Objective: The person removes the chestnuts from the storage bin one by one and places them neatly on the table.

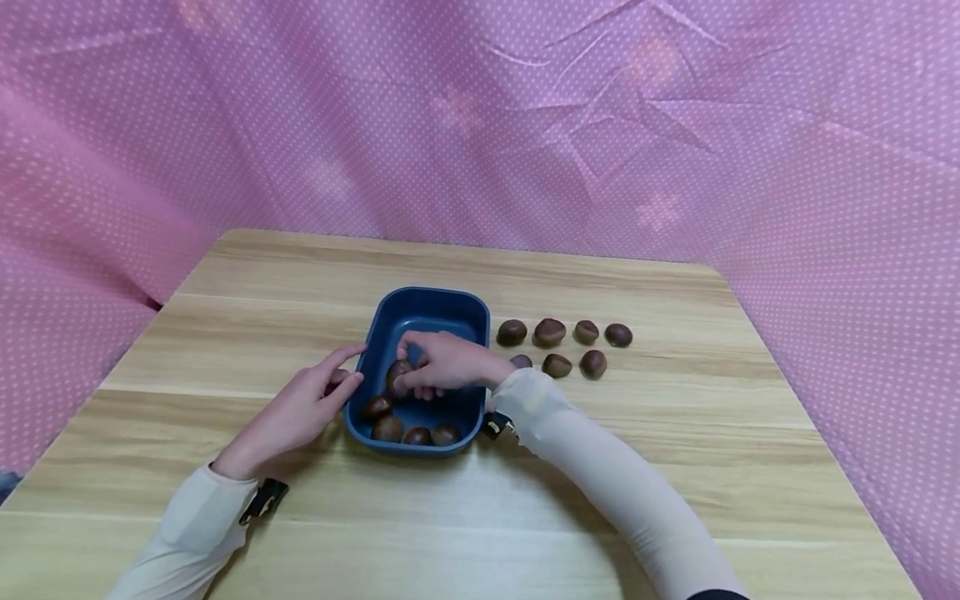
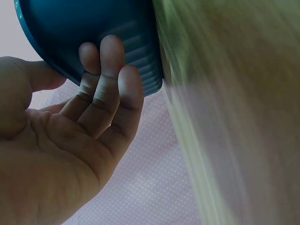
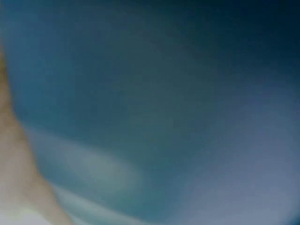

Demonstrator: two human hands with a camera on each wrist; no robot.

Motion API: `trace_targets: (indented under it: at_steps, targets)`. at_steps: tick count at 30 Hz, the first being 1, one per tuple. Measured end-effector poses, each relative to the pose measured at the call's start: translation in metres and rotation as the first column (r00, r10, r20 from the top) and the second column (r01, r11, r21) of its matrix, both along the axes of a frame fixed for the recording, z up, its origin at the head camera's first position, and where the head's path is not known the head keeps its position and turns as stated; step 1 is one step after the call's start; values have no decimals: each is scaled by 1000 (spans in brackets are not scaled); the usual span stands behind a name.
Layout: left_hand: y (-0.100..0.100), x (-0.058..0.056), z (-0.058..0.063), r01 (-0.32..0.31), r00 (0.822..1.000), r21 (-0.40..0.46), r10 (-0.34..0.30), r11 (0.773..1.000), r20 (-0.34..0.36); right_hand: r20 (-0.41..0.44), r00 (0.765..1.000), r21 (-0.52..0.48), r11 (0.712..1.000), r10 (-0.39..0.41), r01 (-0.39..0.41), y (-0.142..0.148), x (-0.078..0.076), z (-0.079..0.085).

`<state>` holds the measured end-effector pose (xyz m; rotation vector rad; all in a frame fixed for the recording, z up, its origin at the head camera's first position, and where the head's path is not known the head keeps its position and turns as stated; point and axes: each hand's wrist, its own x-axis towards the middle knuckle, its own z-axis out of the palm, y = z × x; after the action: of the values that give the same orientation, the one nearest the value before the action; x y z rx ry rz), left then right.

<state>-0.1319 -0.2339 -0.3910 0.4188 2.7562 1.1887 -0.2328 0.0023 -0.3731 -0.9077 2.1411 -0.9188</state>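
Observation:
A dark blue rectangular box [image 1: 429, 298] stands on the table with several brown chestnuts [image 1: 387, 428] lying along its near end. Reaching in over the box's right side, my right hand [image 1: 450, 362] pinches a chestnut [image 1: 398, 379] between thumb and fingers, low near the left wall. My left hand [image 1: 300, 404] rests against the outside of the left wall, thumb and index fingertips at the rim. In the left wrist view, the other fingers [image 2: 112, 56] lie lightly bent against the ribbed outer wall. The right wrist view is filled by blurred blue box wall [image 3: 117, 93].
To the right of the box, two rows of loose chestnuts [image 1: 550, 332] lie on the wooden table [image 1: 675, 467]. One chestnut [image 1: 521, 361] in the nearer row is partly hidden by my right wrist. Pink dotted cloth [image 1: 480, 125] hangs behind and beside the table.

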Motion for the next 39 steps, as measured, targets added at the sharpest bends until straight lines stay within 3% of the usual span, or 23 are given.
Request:
trace_targets:
  at_steps: [8,16,22,29,34,39]
  targets:
    - [0,1,0,-8,1000,-11,8,1000,-8,10,993,-146,982,-121,121,38,6,24]
    - [0,2,2,-7,1000,-19,7,1000,-25,52,966,-220,941,-251,257,101,9,30]
    - [2,2,1,-2,1000,-27,2,1000,-26,59,917,-182,899,-394,397,158,9,34]
    - [2,0,1,-4,999,-38,2,999,-42,58,874,-155,861,-482,485,235,-1,41]
    - [2,1,0,-6,1000,-38,5,999,-25,103,862,-72,861,-496,504,280,-11,36]
    - [3,2,-1,-9,1000,-30,8,1000,-15,170,855,48,871,-490,489,308,-21,13]
